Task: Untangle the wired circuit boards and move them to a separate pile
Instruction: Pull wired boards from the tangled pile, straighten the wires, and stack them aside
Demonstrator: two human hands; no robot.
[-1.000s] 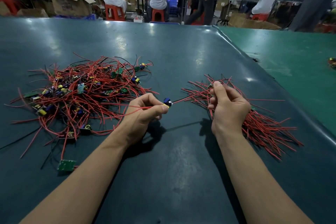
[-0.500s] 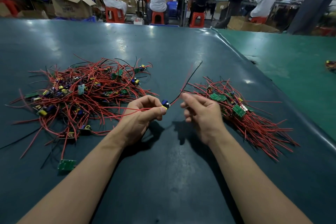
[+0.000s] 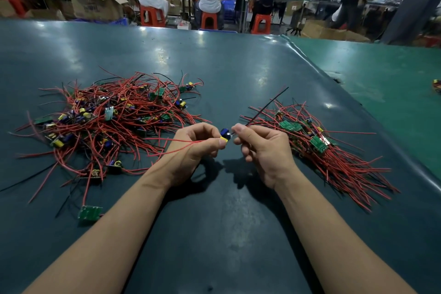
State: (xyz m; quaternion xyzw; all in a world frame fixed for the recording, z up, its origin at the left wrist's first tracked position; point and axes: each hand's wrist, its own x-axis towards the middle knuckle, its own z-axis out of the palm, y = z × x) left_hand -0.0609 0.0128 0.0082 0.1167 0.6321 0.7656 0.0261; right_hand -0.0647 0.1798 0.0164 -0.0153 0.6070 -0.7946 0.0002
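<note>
Left grip (image 3: 193, 148) pinches wired board (image 3: 224, 135); right grip (image 3: 265, 150) pinches its black wire (image 3: 267, 105); tangled pile (image 3: 107, 122) left, sorted pile (image 3: 329, 153) right.

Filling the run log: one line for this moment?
left hand: grips board | right hand: pinches black wire | tangled pile: left

Both bare forearms reach forward and angle inward, so the hands meet close together. The left hand (image 3: 193, 148) has its fingers curled, thumb pressed against the index finger in a pinching grip, knuckles up. The right hand (image 3: 263, 150) sits just beside that grip, its index finger and thumb pinched together at the tips, the other fingers curled under the palm. Both wrists are slightly bent.
</note>
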